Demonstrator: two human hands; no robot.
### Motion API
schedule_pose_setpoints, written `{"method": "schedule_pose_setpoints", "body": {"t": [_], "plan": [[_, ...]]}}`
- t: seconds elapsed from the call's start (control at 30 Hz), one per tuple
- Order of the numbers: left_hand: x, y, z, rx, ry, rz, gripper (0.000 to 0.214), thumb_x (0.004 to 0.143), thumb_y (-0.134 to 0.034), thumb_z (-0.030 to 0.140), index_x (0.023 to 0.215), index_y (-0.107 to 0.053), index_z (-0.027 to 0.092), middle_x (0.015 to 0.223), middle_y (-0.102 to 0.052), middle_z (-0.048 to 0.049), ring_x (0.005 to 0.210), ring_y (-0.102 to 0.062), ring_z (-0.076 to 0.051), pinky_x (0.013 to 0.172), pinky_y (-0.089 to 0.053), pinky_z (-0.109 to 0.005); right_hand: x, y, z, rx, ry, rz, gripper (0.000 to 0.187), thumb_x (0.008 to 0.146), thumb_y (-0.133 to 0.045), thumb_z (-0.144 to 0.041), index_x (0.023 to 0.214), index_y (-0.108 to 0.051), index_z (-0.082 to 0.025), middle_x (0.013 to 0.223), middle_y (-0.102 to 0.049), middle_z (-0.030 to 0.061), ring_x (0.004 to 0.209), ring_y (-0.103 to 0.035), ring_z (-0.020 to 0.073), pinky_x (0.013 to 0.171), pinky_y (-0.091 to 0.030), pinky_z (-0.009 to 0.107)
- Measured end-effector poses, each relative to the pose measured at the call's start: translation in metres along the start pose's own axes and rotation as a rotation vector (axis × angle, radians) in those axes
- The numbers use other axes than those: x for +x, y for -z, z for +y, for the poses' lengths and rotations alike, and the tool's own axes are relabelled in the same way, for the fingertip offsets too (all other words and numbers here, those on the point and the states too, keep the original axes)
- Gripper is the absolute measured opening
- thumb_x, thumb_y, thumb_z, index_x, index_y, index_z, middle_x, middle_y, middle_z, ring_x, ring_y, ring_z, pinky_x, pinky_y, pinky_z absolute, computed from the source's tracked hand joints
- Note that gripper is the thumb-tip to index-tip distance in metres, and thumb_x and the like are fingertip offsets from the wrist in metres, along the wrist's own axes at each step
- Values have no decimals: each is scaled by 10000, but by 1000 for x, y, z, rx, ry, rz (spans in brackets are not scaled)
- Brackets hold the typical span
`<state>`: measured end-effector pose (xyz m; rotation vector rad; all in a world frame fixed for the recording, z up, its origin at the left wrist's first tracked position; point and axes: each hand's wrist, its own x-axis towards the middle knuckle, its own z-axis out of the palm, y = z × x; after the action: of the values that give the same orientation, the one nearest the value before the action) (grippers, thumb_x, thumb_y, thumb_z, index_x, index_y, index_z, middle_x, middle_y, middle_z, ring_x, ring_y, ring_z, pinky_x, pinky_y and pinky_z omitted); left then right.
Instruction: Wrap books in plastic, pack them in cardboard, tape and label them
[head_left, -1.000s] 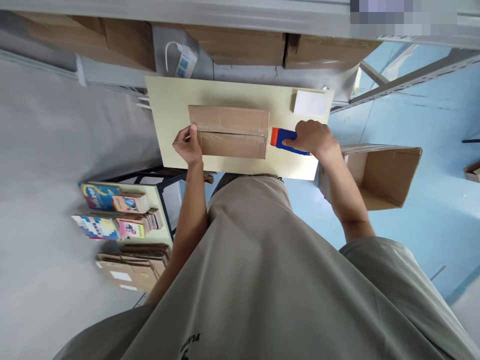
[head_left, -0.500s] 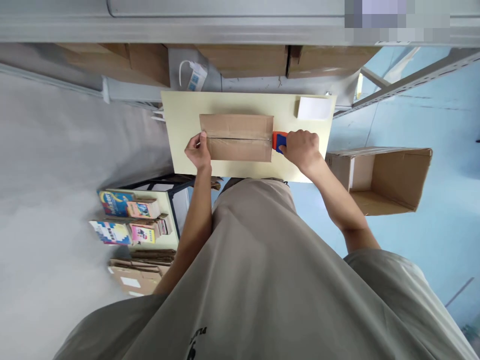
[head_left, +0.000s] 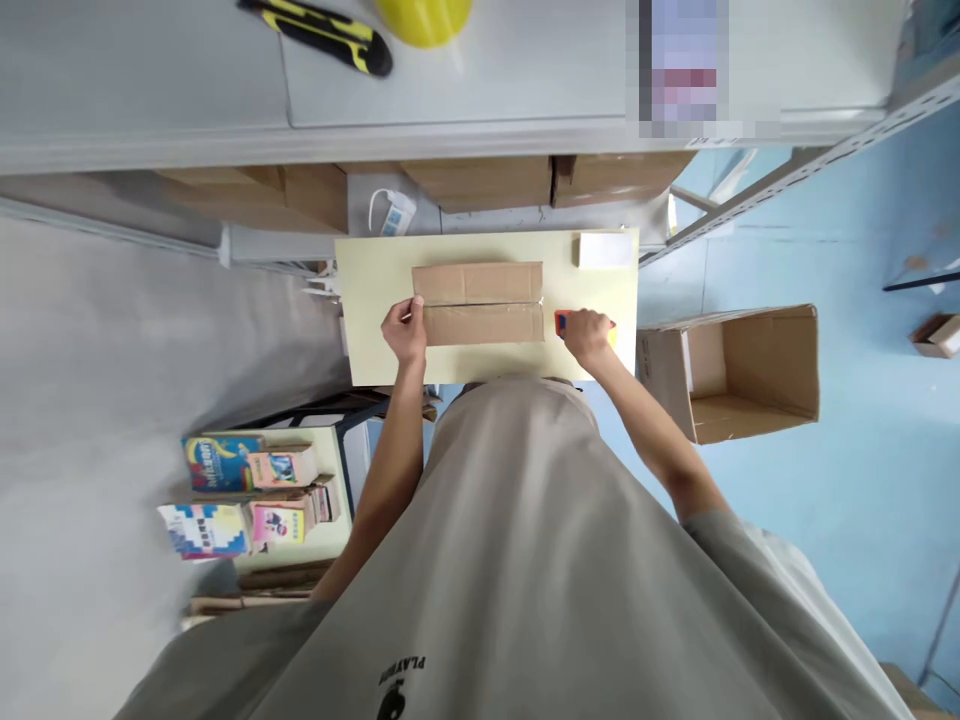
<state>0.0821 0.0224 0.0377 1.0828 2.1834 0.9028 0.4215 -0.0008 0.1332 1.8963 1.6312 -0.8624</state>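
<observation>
A closed cardboard box (head_left: 480, 325) lies on a pale yellow tabletop (head_left: 375, 262), a seam running lengthwise along the middle of its top. At its left end, my left hand (head_left: 406, 332) grips the edge, thumb resting on top by the seam. To the right of the box, my right hand (head_left: 589, 336) is wrapped round a red and blue tape dispenser (head_left: 560, 324), with a bit of yellow showing past the fingers. The hand covers most of the dispenser, which is apart from the box.
White paper (head_left: 606, 250) lies at the table's far right corner. Beyond stands a grey shelf (head_left: 510, 100) with a black and yellow utility knife (head_left: 322, 35) on it. An open carton (head_left: 750, 375) is at right; books (head_left: 221, 462) lie on a stand at left.
My right hand has drawn the tape dispenser away from the box's right end, towards me. My left hand stays at the left end. The view has tilted up, showing more of the shelf.
</observation>
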Motion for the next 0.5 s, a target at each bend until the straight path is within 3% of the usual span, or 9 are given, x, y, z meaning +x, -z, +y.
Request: {"method": "schedule_pose_setpoints", "body": {"t": [0.1, 0.2, 0.27, 0.37, 0.5], "plan": [[-3, 3, 10, -6, -17, -2, 308, 1064, -776, 541, 1104, -771, 236, 1254, -873, -150, 1291, -832, -299, 1200, -643, -456, -25, 1, 26, 43, -105, 35, 335, 1174, -654, -348, 1351, -872, -166, 1330, -871, 325, 1253, -865, 413, 894, -584, 425], [-18, -3, 38, -39, -137, 10, 437, 1064, -807, 613, 1289, -774, 240, 1467, -815, -202, 1494, -750, -351, 1338, -557, -541, -50, 21, 43, 77, -155, 100, 432, 1206, -582, -465, 1413, -831, -179, 1371, -860, 334, 1282, -853, 448, 910, -606, 445], [-33, -12, 72, -112, -282, -98, 507, 1117, -743, 680, 1393, -763, 255, 1525, -794, -203, 1523, -726, -356, 1369, -532, -566, -61, 45, 41, 113, -164, 167, 496, 1213, -544, -511, 1421, -805, -143, 1349, -856, 345, 1271, -847, 467, 919, -613, 460], [-53, -26, 138, -203, -561, -325, 605, 1188, -599, 762, 1519, -746, 277, 1602, -766, -193, 1574, -695, -352, 1415, -493, -584, -70, 93, 24, 182, -124, 343, 561, 1216, -498, -548, 1448, -749, -102, 1343, -846, 341, 1274, -830, 478, 968, -618, 482], [-57, -42, 228, -286, -815, -444, 641, 1250, -435, 761, 1624, -729, 331, 1664, -743, -167, 1632, -663, -338, 1441, -478, -600, -68, 165, -7, 215, 42, 609, 534, 1188, -471, -424, 1560, -623, -73, 1341, -825, 334, 1263, -797, 490, 1043, -604, 541]]}}
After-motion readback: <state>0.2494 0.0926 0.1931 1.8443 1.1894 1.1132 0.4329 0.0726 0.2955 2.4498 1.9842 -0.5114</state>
